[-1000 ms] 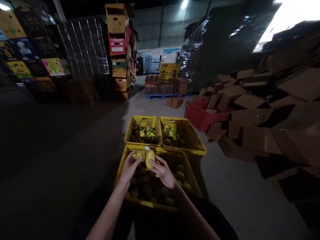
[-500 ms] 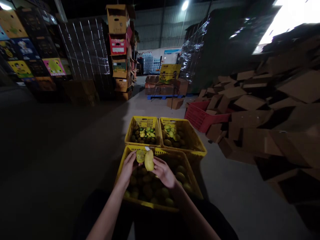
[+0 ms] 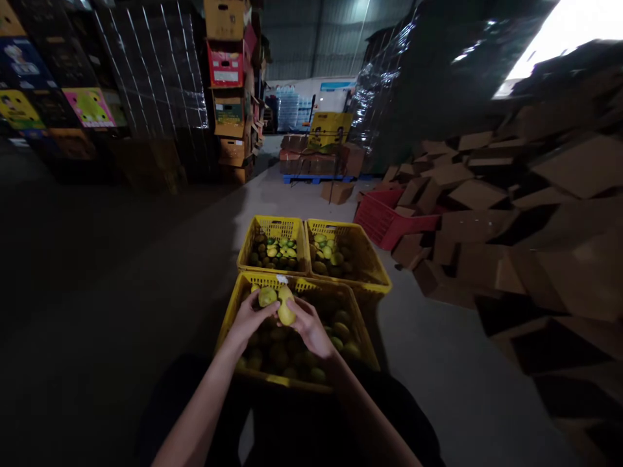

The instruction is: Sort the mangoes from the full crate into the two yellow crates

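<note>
My left hand [image 3: 248, 321] is closed around a rounded, greenish-yellow mango [image 3: 267, 297] with dark marks on its skin. My right hand [image 3: 311, 326] grips a longer, smooth yellow mango [image 3: 286, 307], its thumb lying across the fruit's side. The two mangoes are held side by side, and my left thumb reaches to the yellow one. Both hands are above the near yellow crate [image 3: 363, 337], which has many dim greenish fruits [image 3: 341, 331] in it. A small white scrap [image 3: 282, 279] shows at that crate's far rim.
Beyond the near crate stand a left yellow crate [image 3: 242, 254] and a right yellow crate [image 3: 377, 266], both with fruit. A red basket [image 3: 379, 220] and a heap of cardboard boxes [image 3: 481, 227] lie to the right. Stacked cartons [image 3: 226, 68] rise behind.
My hands have come closer together, and my left thumb has moved across to the yellow mango. The view has tipped down and shifted slightly. Both mangoes remain in hand.
</note>
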Tool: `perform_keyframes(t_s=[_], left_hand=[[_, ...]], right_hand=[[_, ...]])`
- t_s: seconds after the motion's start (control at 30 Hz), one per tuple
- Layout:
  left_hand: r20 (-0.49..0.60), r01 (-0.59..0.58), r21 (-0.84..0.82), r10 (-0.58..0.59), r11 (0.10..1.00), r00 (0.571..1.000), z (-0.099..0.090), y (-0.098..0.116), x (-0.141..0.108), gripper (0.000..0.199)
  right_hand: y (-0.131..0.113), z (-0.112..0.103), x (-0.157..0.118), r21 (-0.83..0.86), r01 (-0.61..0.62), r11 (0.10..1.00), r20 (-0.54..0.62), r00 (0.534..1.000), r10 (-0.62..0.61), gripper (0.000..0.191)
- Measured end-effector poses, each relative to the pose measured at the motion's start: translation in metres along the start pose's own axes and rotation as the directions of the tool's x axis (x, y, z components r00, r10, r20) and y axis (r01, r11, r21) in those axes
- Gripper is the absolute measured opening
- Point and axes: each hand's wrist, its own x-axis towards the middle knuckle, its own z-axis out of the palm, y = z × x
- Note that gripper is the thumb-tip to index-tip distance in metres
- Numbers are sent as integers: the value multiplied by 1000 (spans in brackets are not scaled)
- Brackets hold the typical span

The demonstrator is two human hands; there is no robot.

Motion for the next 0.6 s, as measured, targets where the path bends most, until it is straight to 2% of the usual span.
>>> perform_keyframes(t_s=[0.1, 0.2, 0.3, 0.37, 0.43, 0.5, 0.6], left_hand=[[-22, -88, 25, 88, 996, 996, 2, 2, 0, 46], [-32, -169, 39, 170, 985, 985, 3, 6, 0, 51], [-19, -174, 57, 175, 983, 984, 4, 10, -3, 53], [-1, -147, 44, 147, 988, 989, 4, 12, -6, 52], [23, -77, 4, 77, 997, 997, 4, 16, -9, 49], [57, 27, -58, -24, 998, 998, 4, 20, -9, 49], [144, 180, -103, -165, 978, 976, 3, 24, -6, 49]], right_hand=[[0, 1, 1, -146, 152, 978, -23, 987, -157, 38], [3, -4, 5, -351, 304, 886, -110, 926, -361, 43], [5, -9, 9, -454, 352, 819, -145, 877, -458, 45], [5, -9, 9, -445, 350, 824, -151, 878, -454, 45], [4, -7, 7, -378, 326, 867, -168, 896, -411, 44], [2, -3, 5, -248, 294, 923, -179, 922, -342, 42], [-4, 0, 1, -21, 216, 976, -195, 957, -216, 38]])
